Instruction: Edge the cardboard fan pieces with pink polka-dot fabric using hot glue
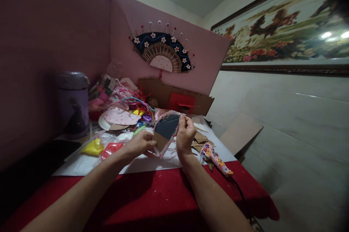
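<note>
Between my two hands is a cardboard craft piece [167, 127], tilted up off the table. Its face is dark blue above and bare brown below, and a pale pink dotted strip runs along its edges. My left hand [141, 142] pinches the lower left side, fingers closed on it. My right hand [185, 134] grips the right edge near the top, thumb and fingers pressed together on the strip. The far side of the piece is hidden. A flower-patterned hot glue gun [216, 159] with a black cord lies right of my right hand.
A white sheet [136, 166] covers part of the red tablecloth [141, 195]. Yellow [93, 147] and red clay packets [111, 150] lie left, beside a purple thermos [73, 105]. Behind are a dotted pink disc [121, 116] and piled craft strips [128, 94]. A decorated fan [163, 48] hangs on the pink panel.
</note>
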{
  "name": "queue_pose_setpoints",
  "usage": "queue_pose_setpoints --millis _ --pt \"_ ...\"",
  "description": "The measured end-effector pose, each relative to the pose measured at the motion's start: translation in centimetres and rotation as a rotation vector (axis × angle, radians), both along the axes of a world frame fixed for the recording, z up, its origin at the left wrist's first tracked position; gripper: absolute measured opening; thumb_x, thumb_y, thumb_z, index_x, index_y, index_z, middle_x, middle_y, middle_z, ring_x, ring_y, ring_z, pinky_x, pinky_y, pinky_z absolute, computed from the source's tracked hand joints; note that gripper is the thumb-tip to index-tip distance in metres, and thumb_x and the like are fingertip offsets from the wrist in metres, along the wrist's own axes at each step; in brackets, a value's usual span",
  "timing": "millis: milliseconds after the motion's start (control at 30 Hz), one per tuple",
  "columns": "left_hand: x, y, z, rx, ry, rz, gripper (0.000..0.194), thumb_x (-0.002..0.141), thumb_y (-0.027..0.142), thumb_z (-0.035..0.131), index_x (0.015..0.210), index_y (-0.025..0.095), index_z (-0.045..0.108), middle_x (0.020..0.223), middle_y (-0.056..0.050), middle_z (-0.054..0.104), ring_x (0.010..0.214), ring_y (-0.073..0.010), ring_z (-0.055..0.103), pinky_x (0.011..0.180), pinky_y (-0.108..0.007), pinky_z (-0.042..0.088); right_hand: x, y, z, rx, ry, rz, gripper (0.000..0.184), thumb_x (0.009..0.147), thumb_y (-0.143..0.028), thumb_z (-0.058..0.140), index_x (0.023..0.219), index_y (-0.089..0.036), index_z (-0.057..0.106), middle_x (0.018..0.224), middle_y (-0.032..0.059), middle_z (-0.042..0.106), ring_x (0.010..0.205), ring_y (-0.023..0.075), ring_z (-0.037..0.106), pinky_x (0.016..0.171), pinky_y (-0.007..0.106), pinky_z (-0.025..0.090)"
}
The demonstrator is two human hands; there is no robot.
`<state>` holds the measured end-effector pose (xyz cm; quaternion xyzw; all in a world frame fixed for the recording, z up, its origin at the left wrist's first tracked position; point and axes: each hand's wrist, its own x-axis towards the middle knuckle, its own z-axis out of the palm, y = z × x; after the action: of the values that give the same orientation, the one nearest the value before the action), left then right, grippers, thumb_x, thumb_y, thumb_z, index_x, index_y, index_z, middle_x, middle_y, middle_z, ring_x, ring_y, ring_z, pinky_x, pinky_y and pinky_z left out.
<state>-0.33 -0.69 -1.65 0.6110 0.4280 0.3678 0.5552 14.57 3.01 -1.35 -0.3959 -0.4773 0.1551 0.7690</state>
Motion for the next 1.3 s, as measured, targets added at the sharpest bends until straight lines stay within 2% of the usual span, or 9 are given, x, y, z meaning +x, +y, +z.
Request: queue_pose_setpoints --millis 133,233,367,467,667,800,933,1133,1300 --pt "-0.4 0.5 -0.2 0.062 -0.059 0.071 0.037 0.064 0.038 0.071 0.089 0.011 0.066 0.079 -0.009 0.070 0.068 -0.0196 0.064 0.058 -0.028 0.045 -0.1 0.5 -0.3 -0.061 0.149 0.213 0.031 0.078 -0.047 0.055 0.071 -0.018 0.053 0.048 -0.0091 0.039 0.038 0.0065 0.033 0.039 0.020 0.029" --pt "-0.7 0.7 -0.2 0.041 -0.184 0.111 0.047 0.063 0.043 0.073 0.098 0.013 0.065 0.086 -0.010 0.070 0.073 -0.0209 0.064 0.062 -0.029 0.046 -0.4 0.3 -0.5 -0.084 0.162 0.356 0.031 0.077 -0.047 0.057 0.067 -0.018 0.051 0.046 -0.0096 0.038 0.035 0.0054 0.031 0.034 0.019 0.025" --pt "-0.7 0.6 0.2 0.073 -0.340 0.094 0.042 0.062 0.039 0.075 0.091 0.011 0.066 0.082 -0.009 0.070 0.075 -0.0200 0.064 0.072 -0.030 0.046 -1.1 -0.3 -0.8 -0.130 0.082 0.525 0.029 0.077 -0.045 0.059 0.068 -0.018 0.052 0.044 -0.0093 0.040 0.034 0.0051 0.032 0.031 0.018 0.024" --pt "-0.8 0.2 0.5 0.079 -0.395 0.053 0.036 0.065 0.037 0.074 0.089 0.011 0.068 0.077 -0.007 0.071 0.071 -0.0175 0.064 0.073 -0.029 0.046 -1.5 -0.8 -1.0 -0.140 0.025 0.615 0.028 0.078 -0.043 0.059 0.068 -0.017 0.053 0.045 -0.0086 0.041 0.034 0.0049 0.033 0.031 0.018 0.026" --pt "-1.2 0.2 0.4 0.016 -0.368 0.101 0.028 0.063 0.033 0.076 0.081 0.013 0.069 0.068 -0.005 0.070 0.059 -0.0145 0.062 0.062 -0.025 0.045 -1.9 -1.1 -1.3 -0.141 -0.065 0.677 0.025 0.078 -0.039 0.061 0.072 -0.015 0.058 0.050 -0.0072 0.044 0.036 0.0043 0.036 0.032 0.017 0.029" --pt "-1.3 0.1 0.6 -0.014 -0.338 0.126 0.024 0.063 0.032 0.076 0.074 0.012 0.070 0.067 -0.005 0.070 0.057 -0.0138 0.061 0.061 -0.024 0.043 -1.5 -0.9 -1.3 -0.146 -0.048 0.671 0.023 0.075 -0.038 0.063 0.080 -0.015 0.063 0.055 -0.0056 0.049 0.039 0.0044 0.037 0.032 0.017 0.029" --pt "-1.3 -0.1 1.0 -0.008 -0.327 0.138 0.025 0.062 0.032 0.076 0.075 0.012 0.070 0.067 -0.006 0.070 0.056 -0.0142 0.060 0.058 -0.024 0.042 -1.2 -0.9 -1.1 -0.154 -0.019 0.724 0.022 0.075 -0.035 0.061 0.084 -0.015 0.065 0.057 -0.0045 0.051 0.040 0.0049 0.039 0.034 0.018 0.029" --pt "-1.3 -0.1 1.0 0.000 -0.305 0.120 0.024 0.063 0.032 0.074 0.074 0.012 0.069 0.064 -0.006 0.069 0.054 -0.0143 0.060 0.057 -0.025 0.043 -1.3 -1.0 -1.0 -0.187 0.048 0.763 0.015 0.072 -0.028 0.061 0.080 -0.015 0.063 0.057 -0.0040 0.053 0.042 0.0054 0.042 0.035 0.016 0.030" --pt "-1.3 0.0 0.8 0.033 -0.313 0.088 0.022 0.064 0.030 0.074 0.076 0.013 0.069 0.063 -0.004 0.069 0.055 -0.0139 0.060 0.057 -0.024 0.043 -1.4 -1.0 -1.1 -0.178 0.042 0.736 0.013 0.072 -0.028 0.062 0.076 -0.016 0.063 0.055 -0.0055 0.052 0.038 0.0046 0.039 0.033 0.017 0.028"
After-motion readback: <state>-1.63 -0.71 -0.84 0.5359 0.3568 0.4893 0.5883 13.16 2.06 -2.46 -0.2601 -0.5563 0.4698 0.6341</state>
